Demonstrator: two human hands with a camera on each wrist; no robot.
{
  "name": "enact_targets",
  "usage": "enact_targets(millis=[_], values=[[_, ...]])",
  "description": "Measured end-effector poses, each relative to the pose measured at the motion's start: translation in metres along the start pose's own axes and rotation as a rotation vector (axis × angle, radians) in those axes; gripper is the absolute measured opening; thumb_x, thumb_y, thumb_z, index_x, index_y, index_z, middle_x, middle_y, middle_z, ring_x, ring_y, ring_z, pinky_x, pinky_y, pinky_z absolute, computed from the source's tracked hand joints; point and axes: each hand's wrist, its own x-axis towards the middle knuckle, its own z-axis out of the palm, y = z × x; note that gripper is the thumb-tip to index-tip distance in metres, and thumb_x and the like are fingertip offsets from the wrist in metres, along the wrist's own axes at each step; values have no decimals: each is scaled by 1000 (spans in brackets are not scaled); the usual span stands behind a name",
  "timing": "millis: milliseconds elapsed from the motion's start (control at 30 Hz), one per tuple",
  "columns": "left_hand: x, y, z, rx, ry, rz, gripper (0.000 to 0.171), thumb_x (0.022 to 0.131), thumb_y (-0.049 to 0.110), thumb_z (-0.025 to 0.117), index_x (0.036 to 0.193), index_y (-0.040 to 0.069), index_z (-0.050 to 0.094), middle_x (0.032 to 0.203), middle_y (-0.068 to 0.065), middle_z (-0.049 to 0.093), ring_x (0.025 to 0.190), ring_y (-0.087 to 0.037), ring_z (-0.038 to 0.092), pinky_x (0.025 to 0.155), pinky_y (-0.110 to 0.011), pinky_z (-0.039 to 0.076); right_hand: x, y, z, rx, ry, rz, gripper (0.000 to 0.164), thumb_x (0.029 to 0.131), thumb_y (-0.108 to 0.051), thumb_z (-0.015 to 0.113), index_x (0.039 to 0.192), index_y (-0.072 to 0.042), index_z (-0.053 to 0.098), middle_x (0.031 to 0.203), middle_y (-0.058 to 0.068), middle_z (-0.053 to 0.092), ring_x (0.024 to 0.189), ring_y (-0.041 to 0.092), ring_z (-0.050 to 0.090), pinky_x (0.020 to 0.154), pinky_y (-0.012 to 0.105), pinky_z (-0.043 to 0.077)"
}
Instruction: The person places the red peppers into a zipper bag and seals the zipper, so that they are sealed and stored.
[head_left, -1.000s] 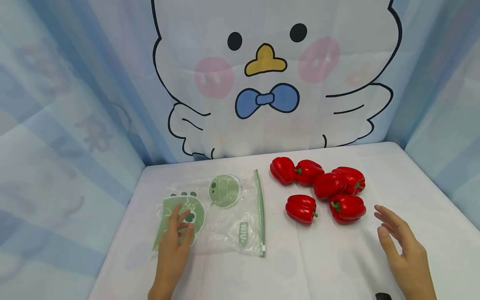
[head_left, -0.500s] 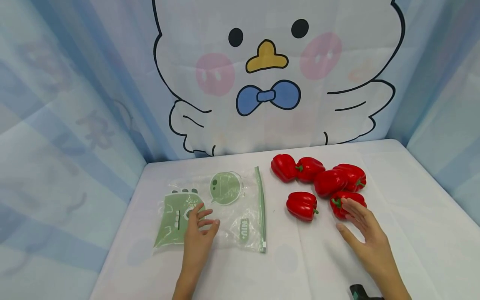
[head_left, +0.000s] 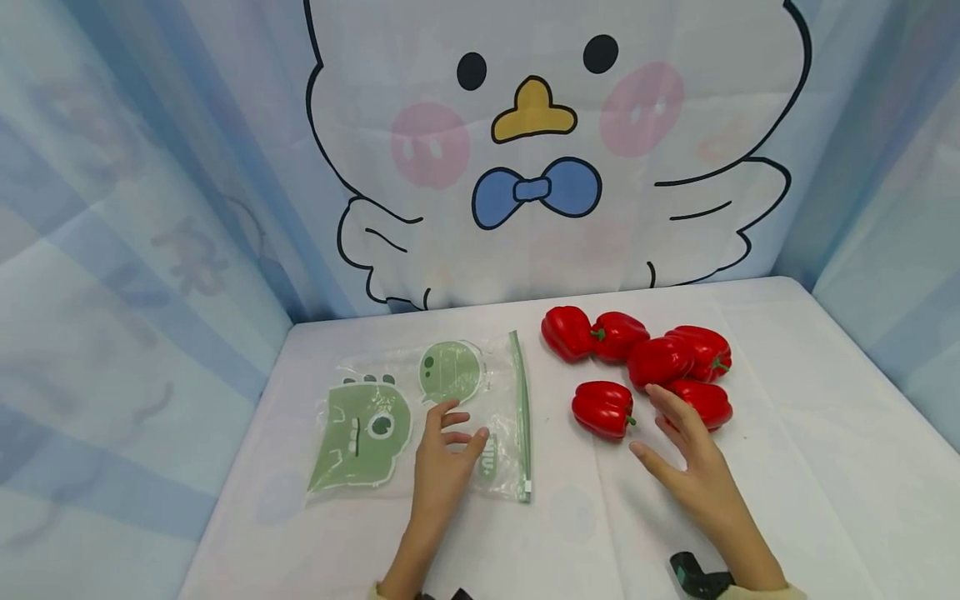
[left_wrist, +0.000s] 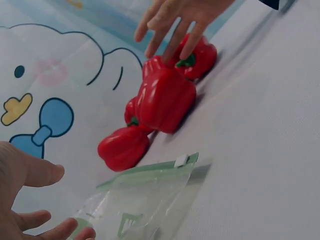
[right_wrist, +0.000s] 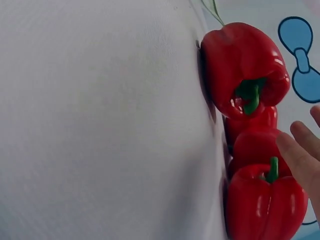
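- Clear zip bag (head_left: 401,417): lying flat on the white tabletop (head_left: 555,550), green zip strip (head_left: 521,417) at right.
- Six red peppers (head_left: 660,362): outside the bag, on the tabletop beyond the strip.
- Left hand (head_left: 441,471): over the bag, fingers spread, slightly bent.
- Right hand (head_left: 696,471): fingers loosely spread beside the front peppers; contact cannot be determined.

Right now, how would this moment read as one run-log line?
Left hand: over clear plastic zip bag with green prints; Right hand: near six glossy red bell peppers; Grip: empty; Bag: flat, green zip toward peppers
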Motion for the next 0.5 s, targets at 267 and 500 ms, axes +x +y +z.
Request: enact_targets(millis=[267,500], values=[[6,10,19,74,15,20,57,86,17,82,138,12,58,122,-8,70,92,-19,66,73,-32,52,6,0,10,-33,-47,120,81,92,-14,79,159,-10,35,161,16,43,150,16,40,104,-1,33],[10,14,37,153,-24,55,61,83,15,85,137,9,57,119,-10,65,92,-21,60,74,-30,47,14,3,14,-95,-107,189,85,93,-23,79,162,-9,30,164,18,38,151,41,36,114,41,40]])
